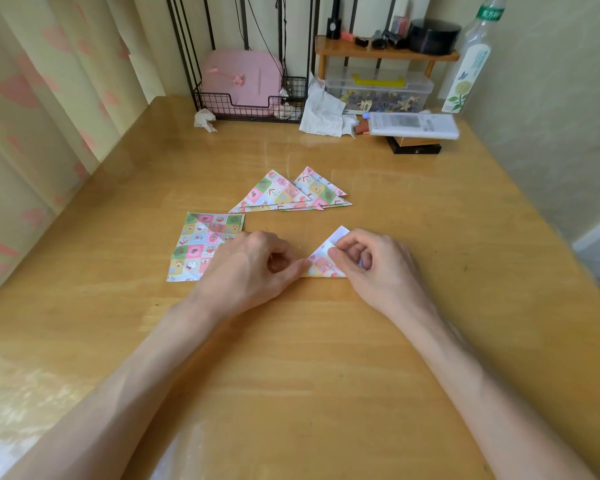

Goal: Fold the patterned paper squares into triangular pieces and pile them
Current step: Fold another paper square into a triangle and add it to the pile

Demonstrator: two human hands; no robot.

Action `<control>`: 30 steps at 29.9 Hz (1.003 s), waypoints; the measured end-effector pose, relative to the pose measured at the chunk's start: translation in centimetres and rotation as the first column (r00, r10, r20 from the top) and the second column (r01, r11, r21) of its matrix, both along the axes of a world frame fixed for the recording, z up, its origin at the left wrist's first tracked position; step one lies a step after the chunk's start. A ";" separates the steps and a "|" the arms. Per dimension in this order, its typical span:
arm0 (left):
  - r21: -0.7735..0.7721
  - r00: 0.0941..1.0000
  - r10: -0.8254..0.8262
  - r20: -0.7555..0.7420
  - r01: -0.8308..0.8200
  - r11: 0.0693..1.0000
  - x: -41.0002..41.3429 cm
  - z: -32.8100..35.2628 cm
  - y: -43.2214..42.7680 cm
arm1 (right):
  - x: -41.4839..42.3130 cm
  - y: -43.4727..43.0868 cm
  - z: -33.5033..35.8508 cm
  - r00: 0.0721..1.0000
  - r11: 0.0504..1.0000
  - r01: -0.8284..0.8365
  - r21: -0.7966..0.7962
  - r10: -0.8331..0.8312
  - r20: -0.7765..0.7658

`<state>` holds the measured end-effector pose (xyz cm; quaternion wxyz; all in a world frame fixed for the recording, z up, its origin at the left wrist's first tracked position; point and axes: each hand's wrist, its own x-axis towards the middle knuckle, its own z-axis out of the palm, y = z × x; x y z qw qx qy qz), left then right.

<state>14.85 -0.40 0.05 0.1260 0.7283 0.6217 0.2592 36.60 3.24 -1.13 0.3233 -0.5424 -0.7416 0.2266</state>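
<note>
Just below the centre of the frame, both hands work one half-folded sheet lying on the wooden table. The left hand has its fingers curled in, with thumb and forefinger tip pinching the sheet's left corner. The right hand is curled as well, its thumb pressing the patterned face and its fingers covering the sheet's right part. The main risk, I judge, is a skewed crease: if either pinch slips on the glossy tabletop before the edges line up, the triangle comes out lopsided (the white underside peeking out at the top suggests the corners are not matched yet). Pressing hard too early would lock that error in. The stack of flat squares lies at centre left, just beside the left hand, so a careless sweep could scatter it. The pile of finished triangles sits above centre, apart from both hands.
</note>
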 end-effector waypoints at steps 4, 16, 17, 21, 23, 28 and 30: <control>-0.004 0.997 0.020 -0.073 -0.021 1.000 0.3 0.4 -0.3 | -0.3 0.0 -0.1 0.997 0.997 0.038 0.068 -0.042 0.060; -0.208 0.984 0.148 -0.099 -0.166 0.964 0.6 0.7 -0.3 | -0.8 0.2 -0.3 0.988 0.996 0.087 0.017 -0.088 0.125; -0.213 0.983 0.153 -0.104 -0.172 0.962 0.6 0.7 -0.4 | -0.8 0.3 -0.3 0.987 0.996 0.088 0.020 -0.090 0.132; -0.205 0.975 0.173 -0.136 -0.199 0.958 1.0 0.8 -0.6 | -0.8 0.2 -0.2 0.986 0.996 0.091 0.026 -0.094 0.139; -0.197 0.971 0.180 -0.156 -0.209 0.958 1.2 0.9 -0.7 | -0.8 0.1 -0.2 0.989 0.996 0.081 0.024 -0.084 0.122; -0.192 0.968 0.187 -0.168 -0.218 0.957 1.4 1.1 -0.8 | -0.6 0.1 -0.5 0.996 0.996 0.037 0.083 -0.044 0.081; -0.200 0.967 0.194 -0.162 -0.225 0.954 1.4 1.1 -0.8 | -0.5 -0.1 -0.5 0.996 0.992 0.022 0.124 -0.032 0.080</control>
